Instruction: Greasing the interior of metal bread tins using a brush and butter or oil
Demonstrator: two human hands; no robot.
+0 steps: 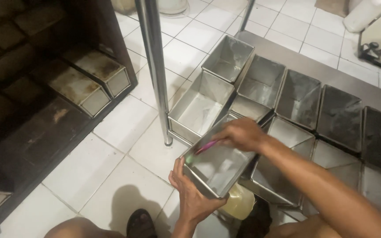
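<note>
My left hand (193, 194) grips the near corner of a rectangular metal loaf tin (219, 169), holding it tilted above the floor. My right hand (242, 133) reaches into that tin and holds a pink-handled brush (204, 147), whose greenish tip rests against the tin's inner wall. A small cream bowl (239, 203) sits on the floor right under the held tin.
Several more empty metal loaf tins (261, 83) lie in rows on a low metal shelf (287, 50) to the right. A steel post (154, 66) stands on the white tiled floor (124, 128). Dark stacked trays (80, 79) fill a rack at left. My foot (141, 222) shows at the bottom.
</note>
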